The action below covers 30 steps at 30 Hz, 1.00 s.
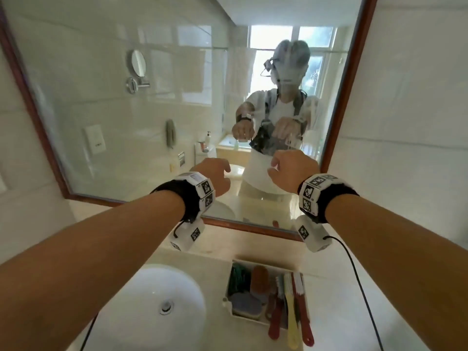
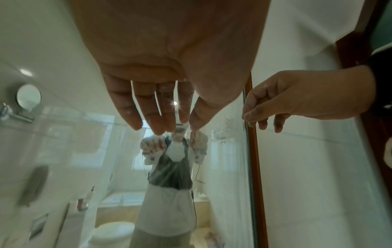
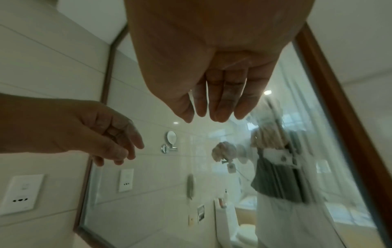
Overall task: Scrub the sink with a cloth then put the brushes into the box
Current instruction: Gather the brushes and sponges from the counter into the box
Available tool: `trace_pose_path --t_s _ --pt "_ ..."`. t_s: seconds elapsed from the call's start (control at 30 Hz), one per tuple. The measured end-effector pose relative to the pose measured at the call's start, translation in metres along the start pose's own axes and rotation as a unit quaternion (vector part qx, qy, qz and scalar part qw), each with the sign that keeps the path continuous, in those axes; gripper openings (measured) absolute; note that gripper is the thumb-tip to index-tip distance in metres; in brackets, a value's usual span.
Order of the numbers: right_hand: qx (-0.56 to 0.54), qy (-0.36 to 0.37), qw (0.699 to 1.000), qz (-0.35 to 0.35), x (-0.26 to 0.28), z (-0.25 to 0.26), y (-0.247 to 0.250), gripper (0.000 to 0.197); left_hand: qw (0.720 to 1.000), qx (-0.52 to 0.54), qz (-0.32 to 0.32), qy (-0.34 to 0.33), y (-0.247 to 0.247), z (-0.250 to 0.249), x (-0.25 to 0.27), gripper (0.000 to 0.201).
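Both my hands are raised in front of the mirror, well above the counter, and hold nothing. My left hand [image 1: 216, 177] [image 2: 165, 124] hangs with straight, relaxed fingers. My right hand [image 1: 286, 171] [image 3: 212, 115] is loosely curled beside it. Below my left forearm lies the white round sink [image 1: 141, 290] with its metal drain [image 1: 166, 306]. To its right a white box [image 1: 226, 301] holds a green scourer [image 1: 236, 277], a brown brush [image 1: 260, 277] and a grey-blue sponge [image 1: 247, 304]. Long brushes with red [image 1: 302, 315] and yellow [image 1: 291, 323] handles stick out over its near edge. No cloth shows.
A wood-framed mirror [image 1: 253, 226] stands right behind the beige counter [image 1: 342, 300]. A black cable [image 1: 354, 274] trails from my right wrist across the counter. A wall socket [image 3: 21, 193] sits left of the mirror.
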State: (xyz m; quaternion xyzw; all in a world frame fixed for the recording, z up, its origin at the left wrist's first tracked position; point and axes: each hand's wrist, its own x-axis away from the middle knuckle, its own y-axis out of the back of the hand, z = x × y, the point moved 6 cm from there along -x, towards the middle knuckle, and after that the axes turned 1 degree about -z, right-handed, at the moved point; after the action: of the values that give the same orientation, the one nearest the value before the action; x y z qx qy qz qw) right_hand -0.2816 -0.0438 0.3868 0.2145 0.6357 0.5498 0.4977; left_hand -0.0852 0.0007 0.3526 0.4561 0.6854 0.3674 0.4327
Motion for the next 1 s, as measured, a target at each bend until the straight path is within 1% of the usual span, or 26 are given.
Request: trace_pose_path --t_s 0.07,0.17,0.33,0.43,0.6,0.67,0.87,1.0 --pt "0.021 0.018 0.999 -0.022 0.001 0.036 0.027 0.021 1.0 -0.016 -0.015 -0.003 0.042 0.014 0.012 0.028" --pt "0.025 0.025 0.998 -0.044 0.008 0.091 0.052 0.022 0.999 -0.032 -0.026 -0.003 0.095 0.048 0.037 0.031" --pt "0.032 0.048 0.997 -0.048 0.005 0.191 0.072 0.022 0.996 -0.065 -0.066 0.015 0.177 0.121 0.075 0.035" --pt "0.03 0.07 0.996 -0.041 0.001 0.251 0.072 0.026 0.994 -0.068 -0.081 0.023 0.207 0.163 0.096 0.034" --pt "0.013 0.125 0.992 -0.025 -0.019 0.351 0.047 0.028 0.991 -0.074 -0.097 0.062 0.232 0.254 0.118 0.032" --pt "0.009 0.155 0.988 -0.017 -0.03 0.391 0.033 0.031 0.989 -0.082 -0.088 0.085 0.233 0.291 0.125 0.033" --pt "-0.051 0.233 0.971 0.006 -0.077 0.51 -0.019 0.023 0.977 -0.095 -0.085 0.168 0.247 0.401 0.133 0.032" --pt "-0.091 0.286 0.953 0.052 -0.091 0.579 -0.069 0.019 0.965 -0.111 -0.078 0.222 0.251 0.472 0.132 0.032"
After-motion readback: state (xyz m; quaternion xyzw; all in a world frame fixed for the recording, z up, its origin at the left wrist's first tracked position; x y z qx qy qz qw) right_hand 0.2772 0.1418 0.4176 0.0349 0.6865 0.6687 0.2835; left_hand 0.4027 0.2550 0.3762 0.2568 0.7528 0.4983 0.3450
